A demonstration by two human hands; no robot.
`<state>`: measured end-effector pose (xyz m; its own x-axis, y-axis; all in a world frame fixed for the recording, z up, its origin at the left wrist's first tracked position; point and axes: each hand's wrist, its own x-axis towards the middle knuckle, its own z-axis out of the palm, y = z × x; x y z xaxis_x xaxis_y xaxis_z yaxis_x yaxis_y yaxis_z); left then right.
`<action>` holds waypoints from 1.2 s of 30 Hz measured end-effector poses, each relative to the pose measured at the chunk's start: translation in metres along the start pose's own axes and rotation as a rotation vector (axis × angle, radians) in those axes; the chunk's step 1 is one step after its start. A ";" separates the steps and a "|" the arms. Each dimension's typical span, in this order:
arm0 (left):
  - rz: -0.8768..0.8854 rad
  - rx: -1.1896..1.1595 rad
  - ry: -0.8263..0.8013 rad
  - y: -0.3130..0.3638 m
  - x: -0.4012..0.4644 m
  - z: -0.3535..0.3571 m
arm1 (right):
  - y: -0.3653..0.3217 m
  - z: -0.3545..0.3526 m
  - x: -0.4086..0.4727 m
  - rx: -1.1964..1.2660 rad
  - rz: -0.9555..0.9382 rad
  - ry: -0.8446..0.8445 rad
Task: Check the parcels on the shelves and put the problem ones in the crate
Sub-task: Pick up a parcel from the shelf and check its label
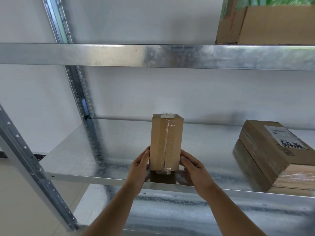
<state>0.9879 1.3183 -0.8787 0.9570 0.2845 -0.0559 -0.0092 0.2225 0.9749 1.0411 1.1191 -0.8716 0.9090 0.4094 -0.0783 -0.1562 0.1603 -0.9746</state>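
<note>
Galvanised metal shelves [119, 147] stand against a plain white wall, and a tall, narrow cardboard parcel [166, 143] stands upright near the front edge of the middle shelf, its taped seam facing the person. The left hand [139, 165] and right hand [192, 165] press flat on its lower sides, each grip holding the parcel. A labelled flat box [267, 150] lies toward the shelf's right end, and another carton [265, 24] sits on the shelf above.

Both our bare forearms reach up and forward, converging. Our left hand [140, 165] presses flat, fingers together and pointing up, thumb nearest us. Our right hand [192, 165] mirrors it, palm inward, fingers extended. Wrists straight, hands level with each other.
</note>
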 end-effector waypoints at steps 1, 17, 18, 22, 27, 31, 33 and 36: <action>0.000 0.003 0.000 0.000 0.000 0.000 | 0.000 0.000 0.000 -0.002 0.000 0.001; -0.017 -0.003 -0.003 0.000 0.002 -0.002 | -0.005 0.003 -0.004 -0.016 0.012 0.008; -0.020 -0.006 -0.005 0.000 0.002 -0.001 | -0.006 0.004 -0.005 -0.015 0.013 0.010; -0.030 -0.021 0.001 0.000 0.001 -0.001 | -0.011 0.007 -0.008 0.014 0.013 0.029; -0.075 -0.036 0.023 0.006 0.003 0.002 | -0.015 0.010 -0.009 0.069 0.048 0.076; -0.105 -0.050 -0.003 0.012 0.004 0.007 | -0.017 0.012 -0.008 0.161 0.071 0.057; -0.103 -0.065 -0.018 0.015 0.004 0.009 | -0.019 0.015 -0.007 0.197 0.067 0.053; -0.085 -0.042 -0.057 0.021 0.004 0.013 | -0.023 0.020 -0.004 0.181 0.034 0.106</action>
<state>0.9952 1.3118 -0.8555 0.9699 0.2093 -0.1244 0.0617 0.2830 0.9571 1.0339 1.1315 -0.8443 0.9360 0.3221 -0.1417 -0.2459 0.3106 -0.9182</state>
